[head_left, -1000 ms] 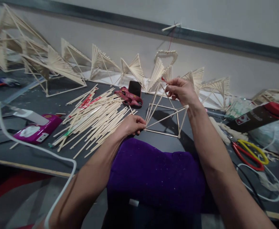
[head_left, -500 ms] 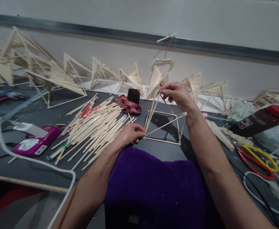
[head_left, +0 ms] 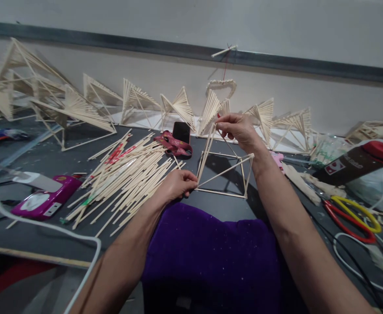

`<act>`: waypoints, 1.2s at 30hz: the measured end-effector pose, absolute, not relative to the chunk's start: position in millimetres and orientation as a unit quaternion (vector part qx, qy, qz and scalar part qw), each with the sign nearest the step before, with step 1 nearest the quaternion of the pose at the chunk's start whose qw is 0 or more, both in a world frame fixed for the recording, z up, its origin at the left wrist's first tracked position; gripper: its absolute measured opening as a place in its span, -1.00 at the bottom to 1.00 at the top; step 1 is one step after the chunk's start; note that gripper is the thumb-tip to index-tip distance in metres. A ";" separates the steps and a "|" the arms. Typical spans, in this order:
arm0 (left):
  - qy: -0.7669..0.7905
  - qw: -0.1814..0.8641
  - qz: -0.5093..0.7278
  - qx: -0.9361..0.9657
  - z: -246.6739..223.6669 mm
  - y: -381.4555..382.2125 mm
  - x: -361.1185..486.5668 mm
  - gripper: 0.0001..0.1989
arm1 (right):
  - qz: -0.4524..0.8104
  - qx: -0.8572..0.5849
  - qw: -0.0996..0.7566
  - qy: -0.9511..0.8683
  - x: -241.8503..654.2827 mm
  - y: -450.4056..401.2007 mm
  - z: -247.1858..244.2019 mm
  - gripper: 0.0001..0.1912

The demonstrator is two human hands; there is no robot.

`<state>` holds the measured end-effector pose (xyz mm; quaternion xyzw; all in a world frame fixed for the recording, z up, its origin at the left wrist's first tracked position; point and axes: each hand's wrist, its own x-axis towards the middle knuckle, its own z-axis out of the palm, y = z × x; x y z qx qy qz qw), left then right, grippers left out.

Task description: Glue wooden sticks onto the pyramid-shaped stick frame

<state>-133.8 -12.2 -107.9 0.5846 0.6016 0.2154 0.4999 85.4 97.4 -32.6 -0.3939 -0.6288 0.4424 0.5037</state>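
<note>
A frame of thin wooden sticks (head_left: pixel 222 193) stands on the dark table in front of me, with a square base and slanting sides. My left hand (head_left: pixel 182 184) pinches its near left bottom corner, where several sticks meet. At the raised top left corner, the fingertips of my right hand (head_left: pixel 235 128) are closed on the stick ends. Two or more sticks run close together between my hands, up the left side. To the left of my left hand lies a loose pile of wooden sticks (head_left: pixel 129 179).
Finished stick models (head_left: pixel 178 107) line the wall. A phone (head_left: pixel 181 131) and red lanyard (head_left: pixel 173 144) lie behind the pile. At left is a purple device (head_left: pixel 44 198) with a white cable. At right are a dark bottle (head_left: pixel 345 168) and red-and-yellow scissors (head_left: pixel 351 220).
The whole view has shifted slightly. Both hands keep their places on the frame's corners, and the sticks on the left side sit a little closer together.
</note>
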 end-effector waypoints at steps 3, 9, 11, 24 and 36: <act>0.605 0.494 0.209 0.589 -108.5 -11.9 -134.2 -0.84 | 0.435 -0.394 0.504 -0.634 86.1 97.9 -33.6 -0.87; 0.595 0.497 0.215 0.594 -107.5 -12.0 -133.9 -0.87 | 0.432 -0.393 0.501 -0.638 87.5 98.9 -36.1 -0.87; 0.596 0.498 0.215 0.593 -106.7 -12.2 -133.3 -0.88 | 0.431 -0.390 0.504 -0.639 87.4 99.1 -37.0 -0.86; 0.603 0.494 0.218 0.587 -103.7 -14.3 -130.2 -0.90 | 0.416 -0.391 0.509 -0.644 86.7 97.6 -36.9 -0.94; 0.597 0.506 0.208 0.587 -101.1 -13.3 -130.5 -0.86 | 0.425 -0.381 0.513 -0.641 88.9 101.3 -40.8 -0.90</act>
